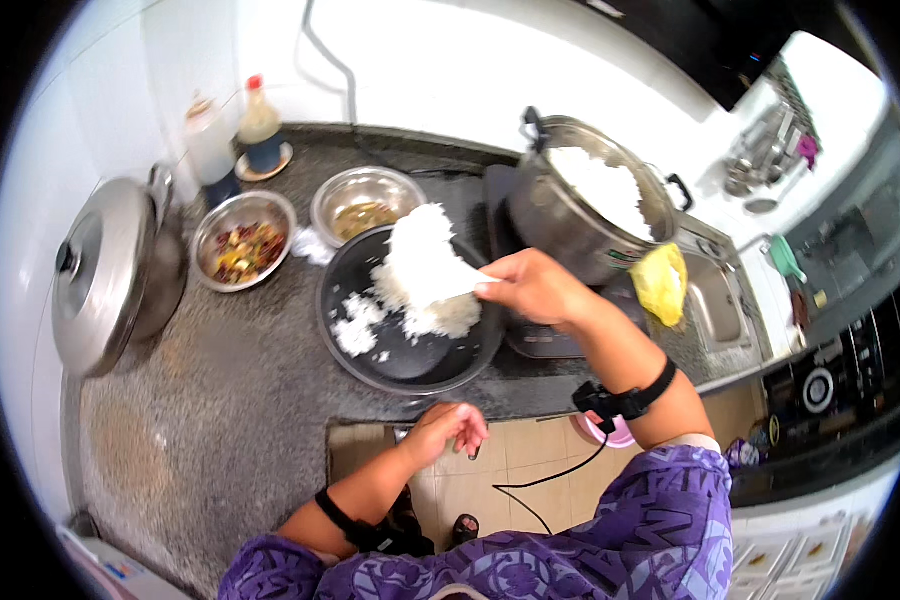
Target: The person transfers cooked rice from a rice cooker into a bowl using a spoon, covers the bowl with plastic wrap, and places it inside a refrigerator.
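Note:
My right hand [529, 289] grips the handle end of a white rice paddle [461, 279]. White cooked rice is heaped at the paddle's far end, over a wide black pan [412, 360]. More clumps of rice [358, 324] lie inside the pan; the paddle hides part of its far side. Behind and to the right stands a large steel pot [562, 202], uncovered, with white rice [600, 191] in it. My left hand [442, 435] hangs near the counter's front edge, fingers loosely bent and apart, with nothing held.
Left of the pan are a steel bowl of chopped mixed ingredients [244, 244], another steel bowl [367, 191] and a lidded pot [116, 277]. Two bottles [262, 135] stand behind. A yellow plastic bag [660, 285] sits before the sink [712, 300]. A cable [529, 487] trails from my right armband.

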Demonstrator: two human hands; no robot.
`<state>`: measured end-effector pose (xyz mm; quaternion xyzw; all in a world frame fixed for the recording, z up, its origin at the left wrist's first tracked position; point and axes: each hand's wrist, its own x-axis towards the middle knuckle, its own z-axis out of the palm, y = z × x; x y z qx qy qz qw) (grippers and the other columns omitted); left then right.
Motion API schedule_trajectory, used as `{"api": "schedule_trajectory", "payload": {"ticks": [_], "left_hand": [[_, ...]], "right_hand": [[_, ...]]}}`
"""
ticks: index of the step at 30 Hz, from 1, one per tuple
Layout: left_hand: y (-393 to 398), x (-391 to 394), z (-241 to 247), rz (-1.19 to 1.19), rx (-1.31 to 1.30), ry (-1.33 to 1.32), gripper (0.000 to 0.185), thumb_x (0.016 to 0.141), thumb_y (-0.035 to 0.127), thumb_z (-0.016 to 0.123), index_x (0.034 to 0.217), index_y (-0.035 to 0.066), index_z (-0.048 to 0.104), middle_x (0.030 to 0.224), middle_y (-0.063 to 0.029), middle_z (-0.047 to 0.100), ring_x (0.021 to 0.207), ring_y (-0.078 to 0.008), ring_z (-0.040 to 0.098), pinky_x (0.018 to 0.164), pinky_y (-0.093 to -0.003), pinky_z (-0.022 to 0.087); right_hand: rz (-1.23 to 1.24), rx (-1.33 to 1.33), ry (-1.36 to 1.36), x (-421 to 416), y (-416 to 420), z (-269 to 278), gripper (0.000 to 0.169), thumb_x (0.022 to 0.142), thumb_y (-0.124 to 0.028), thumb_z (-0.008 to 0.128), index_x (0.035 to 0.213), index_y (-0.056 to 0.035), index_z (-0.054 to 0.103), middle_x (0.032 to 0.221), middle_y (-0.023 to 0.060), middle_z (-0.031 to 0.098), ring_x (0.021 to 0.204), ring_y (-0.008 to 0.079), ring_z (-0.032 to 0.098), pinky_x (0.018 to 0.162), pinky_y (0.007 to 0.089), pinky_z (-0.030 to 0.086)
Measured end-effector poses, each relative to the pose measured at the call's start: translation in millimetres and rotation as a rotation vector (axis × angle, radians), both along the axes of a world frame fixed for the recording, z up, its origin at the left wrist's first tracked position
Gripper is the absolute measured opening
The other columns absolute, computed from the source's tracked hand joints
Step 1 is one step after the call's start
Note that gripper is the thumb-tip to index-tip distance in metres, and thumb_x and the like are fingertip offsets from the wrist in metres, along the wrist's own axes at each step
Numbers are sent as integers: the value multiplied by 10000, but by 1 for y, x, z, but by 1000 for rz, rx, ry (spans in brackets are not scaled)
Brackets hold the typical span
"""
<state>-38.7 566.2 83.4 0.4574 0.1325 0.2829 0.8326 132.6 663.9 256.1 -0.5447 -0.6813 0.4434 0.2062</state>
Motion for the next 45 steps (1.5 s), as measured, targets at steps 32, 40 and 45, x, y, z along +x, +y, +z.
{"api": "schedule_trajectory", "payload": {"ticks": [32, 40, 45], "left_hand": [[7, -1, -6, -135, -120, 20, 539, 893, 466, 307, 811, 3, 569, 705, -72, 551, 627, -160, 531, 579, -250, 371], [6, -5, -3, -120, -101, 37, 514, 900, 442, 321, 815, 1, 570, 705, -75, 550, 631, -153, 529, 577, -249, 370], [6, -2, -3, -128, -97, 26, 506, 906, 429, 318, 811, 1, 571, 700, -77, 550, 629, -154, 532, 580, -249, 376]], "right_hand": [[-712, 418, -1223, 145, 83, 82, 192, 737, -90, 521, 863, -30, 653, 916, 168, 636, 904, 282, 613, 720, 379, 500], [-750, 591, -1318, 135, 81, 89, 172, 764, -104, 527, 851, -53, 666, 885, 124, 652, 840, 270, 634, 685, 357, 510], [-532, 507, -1367, 142, 85, 70, 203, 774, -108, 503, 898, -50, 653, 947, 134, 639, 890, 271, 620, 744, 364, 498]]}}
